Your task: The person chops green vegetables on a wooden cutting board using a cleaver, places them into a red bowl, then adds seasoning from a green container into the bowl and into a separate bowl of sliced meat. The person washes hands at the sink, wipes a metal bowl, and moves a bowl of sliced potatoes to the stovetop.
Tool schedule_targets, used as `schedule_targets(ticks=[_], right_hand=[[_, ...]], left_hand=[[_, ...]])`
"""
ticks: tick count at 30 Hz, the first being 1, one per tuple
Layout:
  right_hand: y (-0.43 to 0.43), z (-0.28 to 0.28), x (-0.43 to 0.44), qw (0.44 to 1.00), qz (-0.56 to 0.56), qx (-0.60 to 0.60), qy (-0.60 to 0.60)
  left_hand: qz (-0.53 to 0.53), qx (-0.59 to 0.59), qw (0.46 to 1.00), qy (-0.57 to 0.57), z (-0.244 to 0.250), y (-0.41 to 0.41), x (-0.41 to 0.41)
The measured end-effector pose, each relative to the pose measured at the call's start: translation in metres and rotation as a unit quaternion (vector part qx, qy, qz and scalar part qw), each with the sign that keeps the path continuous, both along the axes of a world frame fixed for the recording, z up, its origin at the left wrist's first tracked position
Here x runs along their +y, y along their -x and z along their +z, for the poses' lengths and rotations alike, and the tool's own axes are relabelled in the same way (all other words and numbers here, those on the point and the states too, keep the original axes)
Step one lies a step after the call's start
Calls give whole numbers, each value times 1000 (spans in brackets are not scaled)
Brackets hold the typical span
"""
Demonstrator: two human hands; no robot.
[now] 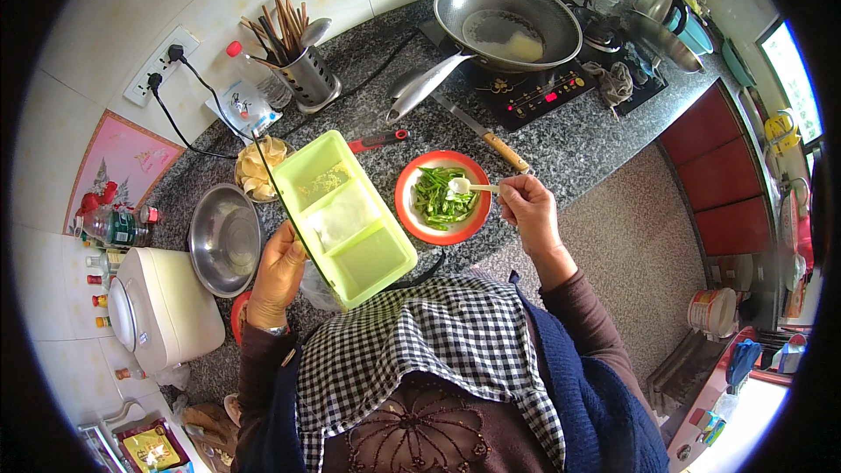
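Observation:
My left hand (279, 272) grips the side of a light green seasoning box (368, 259), its lid swung up along the left edge. Of its three compartments, one holds yellowish granules (322, 184), the middle a white powder (341, 217), and the nearest looks almost bare. Between the fingertips of my right hand (529, 207) is the handle of a small spoon (483, 188). White powder fills the spoon's bowl, which is over cut green peppers (440, 207) in a red-rimmed bowl (402, 223). The bowl stands on the speckled stone counter.
A wok (506, 13) with some liquid and a pale lump sits on a lit induction cooker (545, 95), its handle jutting left. A knife (483, 135) lies beside the red-rimmed bowl. To the left are a steel basin (225, 240), sliced pale food (259, 167) and a chopstick holder (309, 79).

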State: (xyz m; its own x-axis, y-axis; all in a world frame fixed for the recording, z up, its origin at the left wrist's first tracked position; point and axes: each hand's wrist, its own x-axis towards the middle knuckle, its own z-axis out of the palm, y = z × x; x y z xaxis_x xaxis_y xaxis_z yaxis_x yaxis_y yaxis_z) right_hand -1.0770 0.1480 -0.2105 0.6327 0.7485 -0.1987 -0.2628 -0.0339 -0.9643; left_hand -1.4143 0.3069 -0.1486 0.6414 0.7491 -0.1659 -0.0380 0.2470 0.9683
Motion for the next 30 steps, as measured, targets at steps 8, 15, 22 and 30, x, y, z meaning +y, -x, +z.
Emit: schedule_targets(ticks=[8, 15, 22, 30], right_hand=[[0, -12, 4, 999, -5, -30, 23], [1, -11, 3, 999, 18, -37, -8], [8, 6, 3, 978, -28, -206, 31], [51, 117, 11, 975, 139, -90, -145]], left_hand=[[-7, 1, 1000, 2, -2, 3, 2], [-5, 5, 1000, 2, 2, 1, 0], [-12, 1, 1000, 5, 4, 1, 0], [-30, 33, 999, -10, 4, -7, 0]])
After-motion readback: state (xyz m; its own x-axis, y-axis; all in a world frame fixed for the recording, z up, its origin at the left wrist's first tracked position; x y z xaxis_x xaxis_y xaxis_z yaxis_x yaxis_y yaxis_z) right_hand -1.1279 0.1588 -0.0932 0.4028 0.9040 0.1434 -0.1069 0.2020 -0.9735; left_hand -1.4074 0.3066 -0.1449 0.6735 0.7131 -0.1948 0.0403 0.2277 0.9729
